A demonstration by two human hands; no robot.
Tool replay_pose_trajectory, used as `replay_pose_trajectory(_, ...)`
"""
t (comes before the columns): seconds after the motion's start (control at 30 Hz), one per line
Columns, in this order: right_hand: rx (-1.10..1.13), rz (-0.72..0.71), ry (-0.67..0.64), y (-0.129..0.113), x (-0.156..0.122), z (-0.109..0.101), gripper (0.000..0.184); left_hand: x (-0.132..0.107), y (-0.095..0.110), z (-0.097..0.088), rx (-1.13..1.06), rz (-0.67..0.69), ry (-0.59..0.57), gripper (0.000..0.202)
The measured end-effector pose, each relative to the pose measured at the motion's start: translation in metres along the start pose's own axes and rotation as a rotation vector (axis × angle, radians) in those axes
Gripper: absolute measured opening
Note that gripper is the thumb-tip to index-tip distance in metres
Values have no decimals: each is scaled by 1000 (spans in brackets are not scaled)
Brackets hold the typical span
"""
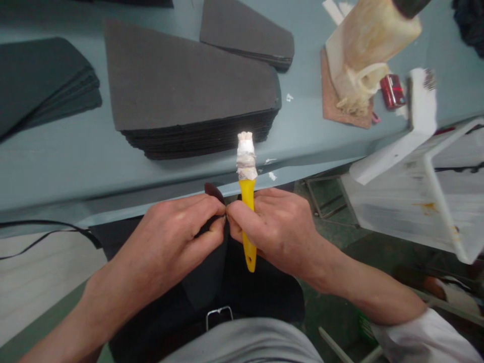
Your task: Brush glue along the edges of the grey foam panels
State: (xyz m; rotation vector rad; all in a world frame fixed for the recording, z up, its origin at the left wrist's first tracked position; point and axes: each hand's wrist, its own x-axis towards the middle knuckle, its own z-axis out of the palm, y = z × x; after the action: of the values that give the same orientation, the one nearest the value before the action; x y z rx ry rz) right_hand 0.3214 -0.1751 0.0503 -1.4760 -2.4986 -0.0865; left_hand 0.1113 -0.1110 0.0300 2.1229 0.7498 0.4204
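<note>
A glue-type brush with a yellow handle stands upright between the thumb and fingers of my right hand. White wrapping covers its upper part, and short pale bristles show at the tip. My left hand is closed in a pinch on the edge of a dark flat piece, whose rounded end sticks up past the fingers. The fingertips of both hands meet at this edge. Most of the piece is hidden by my hands or merges with the dark cloth on my lap.
Ahead on the blue-grey table lie a thick stack of dark panels, a smaller stack and fanned panels. To the right are a stained plastic jug, a red can and a white frame.
</note>
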Motion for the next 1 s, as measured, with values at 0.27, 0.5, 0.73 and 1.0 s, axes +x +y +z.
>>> replay_pose_trajectory(0.27, -20, 7, 43, 0, -1, 8, 29, 1, 1, -2, 18, 15, -22, 20)
replay_pose_trajectory(0.5, 5, 10, 96, -3, 1, 12, 31, -4, -1, -2, 30, -1, -26, 22)
replay_pose_trajectory(0.73, 19, 12, 105, -3, 1, 19, 31, -6, 3, -1, 23, -15, -19, 24)
replay_pose_trajectory(1.0, 155, 163, 143, 16, -12, 13, 19, -14, 9, -2, -133, -137, 58, 20)
